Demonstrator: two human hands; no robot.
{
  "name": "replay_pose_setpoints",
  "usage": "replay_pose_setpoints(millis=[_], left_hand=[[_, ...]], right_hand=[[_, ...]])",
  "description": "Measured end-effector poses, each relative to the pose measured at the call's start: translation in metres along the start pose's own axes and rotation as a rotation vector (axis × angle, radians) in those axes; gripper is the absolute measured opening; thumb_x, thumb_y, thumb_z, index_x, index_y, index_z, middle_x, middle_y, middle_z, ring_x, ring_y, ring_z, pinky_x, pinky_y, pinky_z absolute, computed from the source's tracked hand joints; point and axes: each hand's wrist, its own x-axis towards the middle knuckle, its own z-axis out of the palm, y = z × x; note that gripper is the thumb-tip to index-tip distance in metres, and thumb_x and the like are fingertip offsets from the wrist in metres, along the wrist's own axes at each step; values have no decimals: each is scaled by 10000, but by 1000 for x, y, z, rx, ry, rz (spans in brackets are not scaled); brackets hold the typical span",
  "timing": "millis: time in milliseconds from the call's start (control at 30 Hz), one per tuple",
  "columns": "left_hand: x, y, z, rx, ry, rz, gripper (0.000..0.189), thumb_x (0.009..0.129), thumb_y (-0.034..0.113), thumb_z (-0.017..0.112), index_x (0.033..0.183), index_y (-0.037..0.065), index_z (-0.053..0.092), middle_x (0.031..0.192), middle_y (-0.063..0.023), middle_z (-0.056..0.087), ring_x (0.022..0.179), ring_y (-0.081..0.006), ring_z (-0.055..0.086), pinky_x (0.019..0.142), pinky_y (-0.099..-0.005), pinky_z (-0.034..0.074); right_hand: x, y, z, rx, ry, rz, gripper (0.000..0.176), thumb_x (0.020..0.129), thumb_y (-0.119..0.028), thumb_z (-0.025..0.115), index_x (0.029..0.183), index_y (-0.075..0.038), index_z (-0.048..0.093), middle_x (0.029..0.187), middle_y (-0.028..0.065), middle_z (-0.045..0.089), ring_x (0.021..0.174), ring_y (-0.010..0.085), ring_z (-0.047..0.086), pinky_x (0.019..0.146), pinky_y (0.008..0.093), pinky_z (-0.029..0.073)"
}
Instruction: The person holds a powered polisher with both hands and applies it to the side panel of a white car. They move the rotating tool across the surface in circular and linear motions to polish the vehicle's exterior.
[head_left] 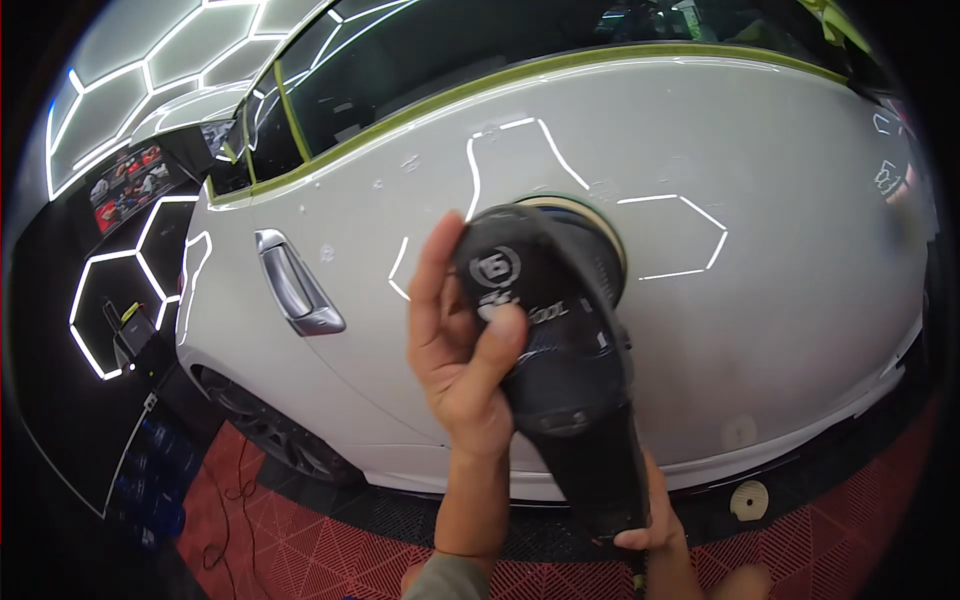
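A black car polisher (565, 375) is held up in front of a white car door (720, 350). Its pale round pad (590, 222) faces the door panel and appears to lie against it, though the tool's head hides most of the contact. My left hand (465, 350) wraps around the polisher's head, thumb on top and fingers along the left side. Lower down, my right hand (655, 515) grips the rear handle end, with part of its fingers hidden behind the tool. Small whitish smears (410, 163) dot the paint above and left of the pad.
Green masking tape (440, 98) borders the car window. Left of the tool are the chrome door handle (295, 285) and a wheel (275, 430). A round pad (748, 500) sits low at the right, by the sill. Dark cords (225, 520) trail over the red floor tiles (330, 545).
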Motion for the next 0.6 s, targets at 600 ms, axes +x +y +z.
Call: replay_pose_setpoints(millis=[600], left_hand=[[14, 53, -122, -28, 140, -23, 639, 887, 34, 664, 1450, -43, 371, 1307, -122, 493, 1195, -202, 524, 1043, -329, 386]], right_hand=[[55, 24, 87, -85, -74, 141, 1084, 536, -373, 885, 1374, 58, 349, 1265, 135, 521, 1192, 238, 508, 1051, 362, 371]])
